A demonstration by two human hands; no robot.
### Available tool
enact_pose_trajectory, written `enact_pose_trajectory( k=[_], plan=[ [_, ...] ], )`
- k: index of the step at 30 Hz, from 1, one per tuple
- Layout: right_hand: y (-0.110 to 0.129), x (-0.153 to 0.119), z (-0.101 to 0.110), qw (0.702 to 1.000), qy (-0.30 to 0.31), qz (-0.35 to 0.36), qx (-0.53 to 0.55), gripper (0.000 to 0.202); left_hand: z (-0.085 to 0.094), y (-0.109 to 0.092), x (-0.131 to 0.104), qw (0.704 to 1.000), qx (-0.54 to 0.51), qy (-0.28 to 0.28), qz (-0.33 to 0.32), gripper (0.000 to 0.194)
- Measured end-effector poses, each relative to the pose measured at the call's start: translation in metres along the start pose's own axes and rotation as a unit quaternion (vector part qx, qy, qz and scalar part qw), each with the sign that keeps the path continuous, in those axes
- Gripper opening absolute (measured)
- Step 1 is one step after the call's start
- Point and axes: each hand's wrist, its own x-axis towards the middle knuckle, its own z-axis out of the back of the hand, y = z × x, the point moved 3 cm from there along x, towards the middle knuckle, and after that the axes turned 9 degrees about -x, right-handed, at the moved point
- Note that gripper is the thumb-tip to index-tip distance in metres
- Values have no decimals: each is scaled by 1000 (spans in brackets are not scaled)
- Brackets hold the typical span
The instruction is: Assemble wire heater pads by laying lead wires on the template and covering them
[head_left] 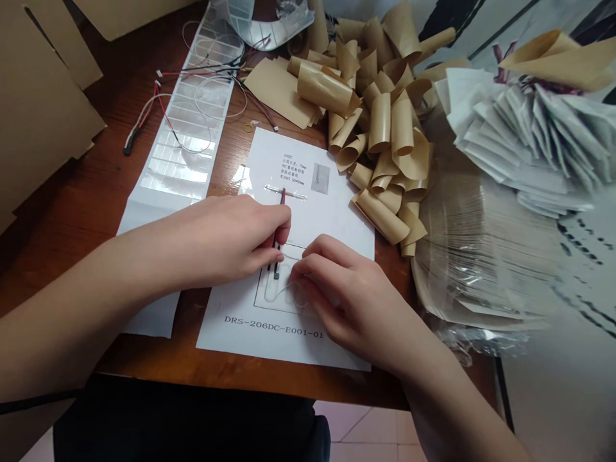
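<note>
A printed white sheet point(231, 301) with an outline drawing lies in front of me. On it rests a wire harness with red and black leads point(283, 197), its top end by a strip of clear tape point(298, 195). My left hand point(245, 234) pinches these leads between thumb and index finger. Below the fingertips, a small dark part point(276, 276) lies over the drawing. My right hand point(344, 289) is closed, fingertips pressed together at a thin whitish wire point(285, 292) that loops across the drawing. Its fingers partly hide the wire.
Loose wire harnesses point(156, 96) lie across a glossy label strip point(185, 119) at upper left. Curled brown papers point(380, 122) are heaped at the back right, beside stacked sheets point(481, 256) and a white paper bundle point(520, 128). Cardboard point(38, 96) stands at left.
</note>
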Motion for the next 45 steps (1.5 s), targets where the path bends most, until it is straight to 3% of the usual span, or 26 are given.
enact_pose_trajectory(
  k=[11, 16, 22, 37, 45],
  plan=[
    [1, -2, 5, 999, -10, 29, -13, 15, 3, -1, -2, 1000, 11, 13, 12, 22],
    [0, -1, 3, 1000, -21, 10, -5, 14, 2, -2, -1, 1000, 3, 23, 8, 29],
    [-1, 3, 3, 999, -19, -26, 25, 10, -1, 1, 1, 1000, 23, -4, 3, 34],
    [-1, 4, 0, 997, -53, -25, 46, 12, -4, 0, -6, 999, 18, 23, -13, 37],
    [-3, 4, 1, 998, -37, -27, 45, 13, -3, 0, -9, 1000, 11, 11, 6, 63]
  ],
)
